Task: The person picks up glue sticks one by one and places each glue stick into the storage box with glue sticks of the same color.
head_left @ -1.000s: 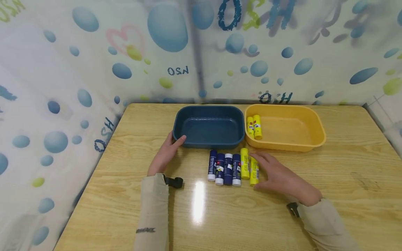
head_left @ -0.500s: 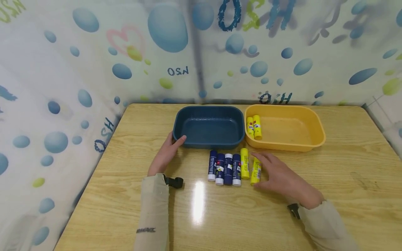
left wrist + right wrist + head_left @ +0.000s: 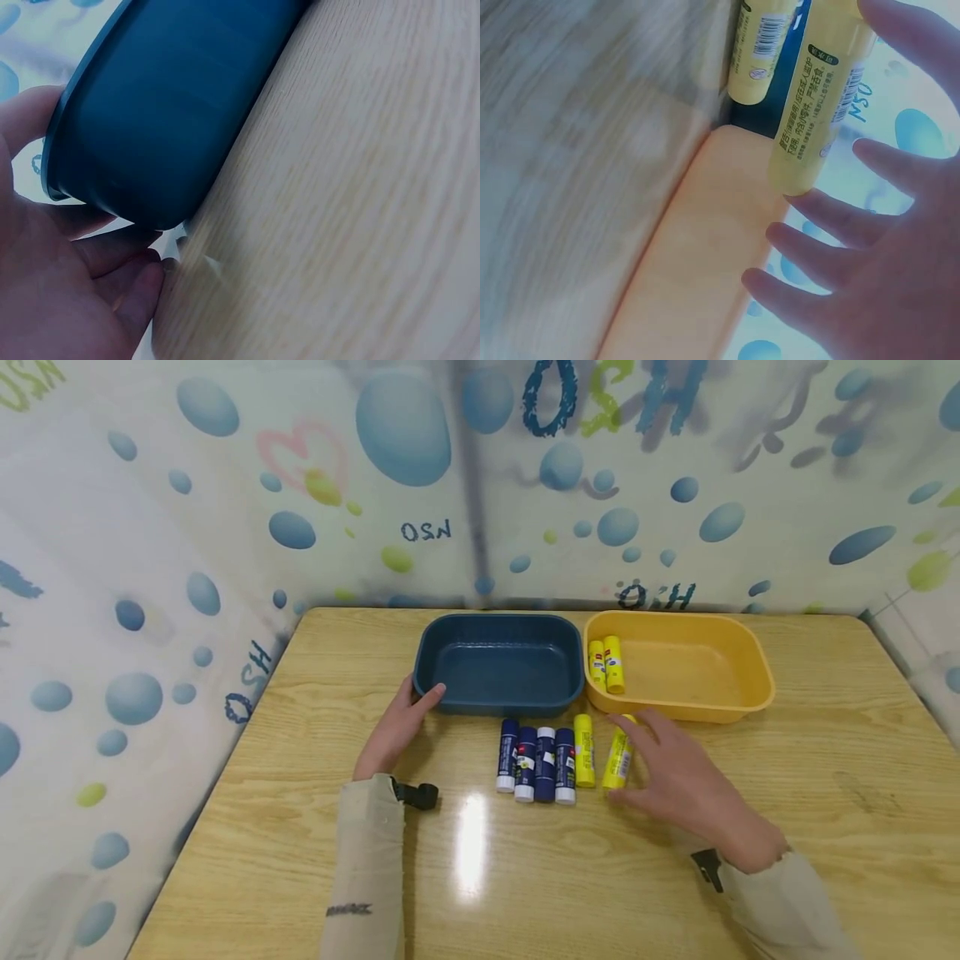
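The yellow stick (image 3: 619,753), just in front of the yellow tub (image 3: 690,664), could have swivelled or slipped, since your right hand (image 3: 678,772) pinched only its two ends; carried low, it could have clipped that tub. Those fingers stood well spread, thumb and fingertip opposed. Your left hand (image 3: 393,727) gripped the blue tub's (image 3: 502,664) near-left corner.

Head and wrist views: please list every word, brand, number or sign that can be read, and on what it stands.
"O", "H": large blue letters high on the wall; the green sign between may be 2 or S.
"O", "H": smaller, on the wall behind the yellow tray.
Other wall letters: not certain, some look mirrored.
Yellow tube in the right hand: barcode; print too small and blurred.
Dark blue tubes, other yellow tubes: labels too small.
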Motion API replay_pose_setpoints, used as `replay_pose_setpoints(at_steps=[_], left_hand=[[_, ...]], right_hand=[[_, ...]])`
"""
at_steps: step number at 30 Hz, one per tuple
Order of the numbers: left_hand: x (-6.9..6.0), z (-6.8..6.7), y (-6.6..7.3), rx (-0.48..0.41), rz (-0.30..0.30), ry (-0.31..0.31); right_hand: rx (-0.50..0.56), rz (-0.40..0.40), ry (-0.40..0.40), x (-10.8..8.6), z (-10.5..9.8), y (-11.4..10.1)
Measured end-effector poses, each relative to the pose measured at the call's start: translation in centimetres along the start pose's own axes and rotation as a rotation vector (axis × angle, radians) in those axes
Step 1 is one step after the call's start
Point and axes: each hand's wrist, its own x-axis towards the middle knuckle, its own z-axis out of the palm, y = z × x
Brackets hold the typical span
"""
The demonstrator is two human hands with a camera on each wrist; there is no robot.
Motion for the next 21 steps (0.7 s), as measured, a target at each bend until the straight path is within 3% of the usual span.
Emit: replay_pose_setpoints(at_steps=[5, 14, 21], left_hand=[[-0.2, -0.1, 0.4, -0.019, -0.010, -0.014], [-1.8, 0.1, 2.4, -0.015, -0.001, -0.035], [-1.9, 0.1, 2.5, -0.008, -0.005, -0.027]], right_hand=[[-0.021, -0.007, 0.025, -0.3, -0.7, -0.2], [-0.042, -0.008, 0.055, -0.5, -1.9, -0.1], [-0.059, -0.014, 0.079, -0.3, -3.2, 0.4]])
